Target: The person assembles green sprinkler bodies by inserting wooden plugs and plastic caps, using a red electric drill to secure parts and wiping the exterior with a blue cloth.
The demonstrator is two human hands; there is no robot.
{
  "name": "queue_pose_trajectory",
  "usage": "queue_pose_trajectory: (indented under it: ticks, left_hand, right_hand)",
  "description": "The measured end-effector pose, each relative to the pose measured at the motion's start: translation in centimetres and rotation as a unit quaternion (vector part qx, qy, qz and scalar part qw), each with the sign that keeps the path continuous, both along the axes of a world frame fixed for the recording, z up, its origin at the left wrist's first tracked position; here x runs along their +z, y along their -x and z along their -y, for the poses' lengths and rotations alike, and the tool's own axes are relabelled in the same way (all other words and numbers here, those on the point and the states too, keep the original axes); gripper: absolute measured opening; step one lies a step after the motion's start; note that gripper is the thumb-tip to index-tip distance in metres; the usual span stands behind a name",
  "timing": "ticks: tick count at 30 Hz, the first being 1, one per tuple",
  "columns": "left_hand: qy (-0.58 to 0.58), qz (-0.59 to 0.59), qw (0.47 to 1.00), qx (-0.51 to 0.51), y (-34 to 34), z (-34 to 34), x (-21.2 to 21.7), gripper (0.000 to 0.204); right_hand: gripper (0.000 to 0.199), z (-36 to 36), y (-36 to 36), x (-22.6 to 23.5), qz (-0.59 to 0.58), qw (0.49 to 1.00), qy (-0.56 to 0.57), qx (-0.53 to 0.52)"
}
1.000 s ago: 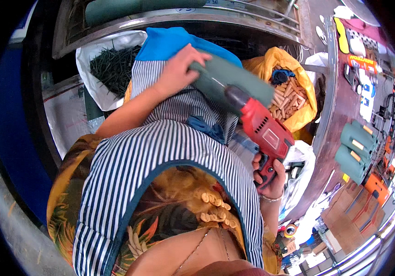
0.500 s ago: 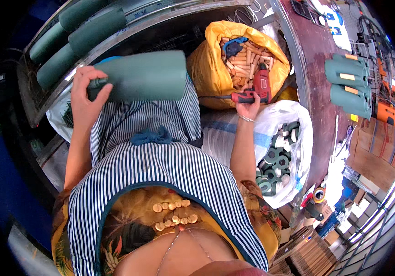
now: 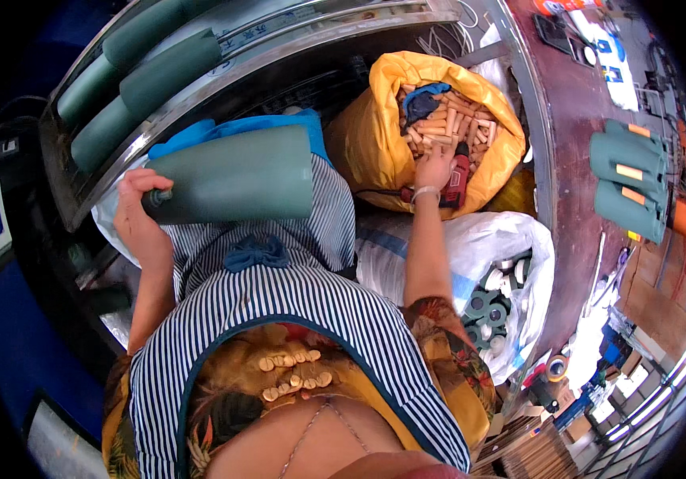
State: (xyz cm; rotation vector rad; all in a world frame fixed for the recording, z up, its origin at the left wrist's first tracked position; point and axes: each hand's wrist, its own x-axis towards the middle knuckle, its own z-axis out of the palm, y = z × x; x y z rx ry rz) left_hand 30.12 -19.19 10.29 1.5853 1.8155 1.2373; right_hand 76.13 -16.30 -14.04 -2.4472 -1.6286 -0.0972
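Observation:
My left hand [image 3: 142,219] grips the left end of a dark green cylinder [image 3: 239,176], its fingers around a small green stub on that end. The cylinder lies sideways across my lap, over the striped apron [image 3: 279,271]. My right hand [image 3: 435,169] reaches into a yellow sack [image 3: 383,88] full of short wooden pegs [image 3: 471,120]. Its fingers are stretched onto the pegs, the tips partly hidden among them. Right beside that hand a red power drill [image 3: 456,182] rests in the sack's near side, apart from my grip. A blue and dark cloth [image 3: 423,104] lies on the pegs.
A white sack [image 3: 535,263] of green and white rings stands nearer me on the right. More green cylinders [image 3: 159,76] lie in a metal-edged rack at upper left. Several green pieces with wooden pegs [image 3: 630,168] stand on the dark red table [image 3: 559,160]. Blue cloth [image 3: 279,121] lies behind my lap.
My right hand has let go of the drill and moved onto the wooden pegs; the drill now rests in the sack. My left hand still holds the cylinder, now lower in view.

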Motion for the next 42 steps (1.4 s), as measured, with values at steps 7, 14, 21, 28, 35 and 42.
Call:
queue_pose_trajectory:
  ticks: [7, 14, 21, 28, 35, 42]
  left_hand:
    - [0.060, 0.166, 0.981, -0.081, 0.9, -1.6, 0.3, 0.052]
    - [0.053, 0.285, 0.952, -0.099, 0.3, -2.0, 0.4, 0.041]
    - [0.031, 0.220, 0.958, -0.181, -1.3, -0.1, -0.3, 0.035]
    - [-0.116, 0.071, 0.961, -0.239, -2.4, 1.7, -1.8, 0.024]
    - [-0.138, 0.129, 0.943, -0.273, -1.5, 1.9, -3.8, 0.070]
    - [-0.034, -0.036, 0.972, -0.230, 0.9, -0.9, -0.6, 0.029]
  right_hand:
    - [0.026, -3.6, -7.0, -2.7, -0.008, 0.981, 0.190, -0.030]
    - [0.025, 0.4, 12.5, 21.8, -0.305, 0.897, -0.221, 0.230]
    - [0.041, 2.6, 24.4, 23.9, -0.256, 0.816, -0.154, 0.494]
    - [0.039, 3.6, 24.0, 25.7, -0.158, 0.782, -0.130, 0.589]
    - [0.030, 2.4, 25.5, 25.5, -0.345, 0.801, 0.112, 0.477]
    - [0.020, 5.7, 9.0, 28.6, -0.014, 0.977, -0.175, 0.118]
